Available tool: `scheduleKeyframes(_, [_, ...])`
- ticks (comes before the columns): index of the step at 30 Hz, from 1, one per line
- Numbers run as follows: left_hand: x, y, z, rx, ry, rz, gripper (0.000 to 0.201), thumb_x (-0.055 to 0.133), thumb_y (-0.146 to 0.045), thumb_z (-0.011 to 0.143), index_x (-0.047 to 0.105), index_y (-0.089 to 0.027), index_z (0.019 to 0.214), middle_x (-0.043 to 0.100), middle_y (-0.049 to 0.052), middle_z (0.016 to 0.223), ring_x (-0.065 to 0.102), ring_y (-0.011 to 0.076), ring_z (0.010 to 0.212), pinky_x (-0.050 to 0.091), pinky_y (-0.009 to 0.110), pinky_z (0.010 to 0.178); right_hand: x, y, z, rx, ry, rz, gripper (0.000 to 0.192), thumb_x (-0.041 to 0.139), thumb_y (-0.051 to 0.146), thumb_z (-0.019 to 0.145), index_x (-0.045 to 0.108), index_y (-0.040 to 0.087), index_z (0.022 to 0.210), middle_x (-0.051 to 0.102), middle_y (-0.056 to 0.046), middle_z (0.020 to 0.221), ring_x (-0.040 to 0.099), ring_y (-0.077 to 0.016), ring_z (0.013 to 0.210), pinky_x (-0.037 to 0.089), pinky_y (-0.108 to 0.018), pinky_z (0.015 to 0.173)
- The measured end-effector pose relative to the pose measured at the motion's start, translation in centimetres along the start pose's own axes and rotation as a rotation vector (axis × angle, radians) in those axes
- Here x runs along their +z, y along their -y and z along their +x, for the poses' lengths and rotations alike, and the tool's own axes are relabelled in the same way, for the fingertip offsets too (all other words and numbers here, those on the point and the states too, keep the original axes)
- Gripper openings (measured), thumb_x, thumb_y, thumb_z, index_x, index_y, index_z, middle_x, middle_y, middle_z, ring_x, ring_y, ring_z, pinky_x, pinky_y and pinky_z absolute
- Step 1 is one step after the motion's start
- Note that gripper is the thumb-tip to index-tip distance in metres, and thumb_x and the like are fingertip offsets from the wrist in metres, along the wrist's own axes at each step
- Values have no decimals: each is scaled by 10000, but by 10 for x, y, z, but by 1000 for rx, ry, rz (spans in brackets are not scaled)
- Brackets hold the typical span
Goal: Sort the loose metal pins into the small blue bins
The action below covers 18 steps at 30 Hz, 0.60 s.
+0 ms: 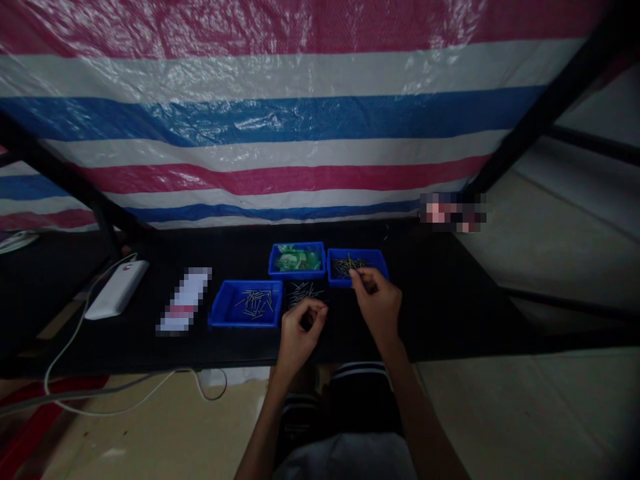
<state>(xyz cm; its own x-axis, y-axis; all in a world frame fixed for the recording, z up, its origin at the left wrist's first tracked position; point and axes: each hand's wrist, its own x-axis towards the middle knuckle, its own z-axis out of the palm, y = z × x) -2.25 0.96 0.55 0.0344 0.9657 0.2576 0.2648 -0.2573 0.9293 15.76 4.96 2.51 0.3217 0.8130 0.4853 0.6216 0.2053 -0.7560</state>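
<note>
My left hand [301, 330] is closed, thumb against fingertips, just in front of a heap of thin silver pin-like pieces [305, 291] on a dark surface or in a dark tray. Anything in that pinch is too small to make out. My right hand [381, 300] is also pinched, at the front edge of the right blue bin [341, 283], which holds thin yellowish pin-like pieces [345, 267]. What its fingertips hold cannot be made out. To the left, another blue bin [225, 305] contains loose silver pin-like pieces [257, 303]. Behind, a third blue bin [296, 274] holds green-tinted plastic bags [299, 259].
A white box-like device [117, 290] with a cable [65, 367] lies at the left of the black table [450, 307]. A blurred-out rectangle [185, 300] lies beside it. Striped sheeting [300, 120] hangs behind, between dark frame bars [540, 113].
</note>
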Motion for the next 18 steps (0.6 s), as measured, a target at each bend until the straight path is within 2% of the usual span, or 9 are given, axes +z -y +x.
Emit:
scheduleKeyframes(3, [-1,0,0,-12,0,17,217,614,-335,990,699,-183,860,691,11,745,628,148,688,462,240,645,0,-8,-15,-48,97,3,197,657,387,967,727,209,921,707,-2,684,611,-142,554,468,-254,602])
scheduleKeyframes(6, [-1,0,1,-24,-11,20,231,607,-337,996,697,-184,849,688,6,742,625,148,690,460,240,653,1,-13,-33,-146,328,-38,132,653,317,965,733,237,1033,712,10,746,642,-145,613,462,-251,612])
scheduleKeyframes(9, [-1,1,1,-36,-20,16,224,605,-344,997,701,-185,872,688,3,741,627,148,686,468,241,664,6,-13,-39,-203,504,-108,251,674,241,934,711,276,1179,712,11,834,680,-163,720,471,-255,644])
scheduleKeyframes(11, [-1,2,1,-45,-24,9,222,604,-351,997,705,-185,890,692,6,749,635,154,696,474,243,674,8,-11,-37,-199,548,-144,229,675,216,929,718,283,1144,697,15,833,672,-162,717,458,-255,628])
scheduleKeyframes(14, [-1,4,1,-58,-28,-5,229,598,-360,1000,707,-184,904,693,10,760,641,158,710,478,245,684,10,-9,-33,-185,577,-164,94,661,223,952,719,270,1008,675,17,833,657,-153,698,437,-252,611])
scheduleKeyframes(18, [0,6,1,-71,-62,-16,189,595,-347,1004,698,-190,1001,681,1,763,639,150,702,476,234,675,7,-8,-34,-180,537,-84,82,602,248,1000,678,241,970,675,-11,945,680,-161,813,465,-256,691])
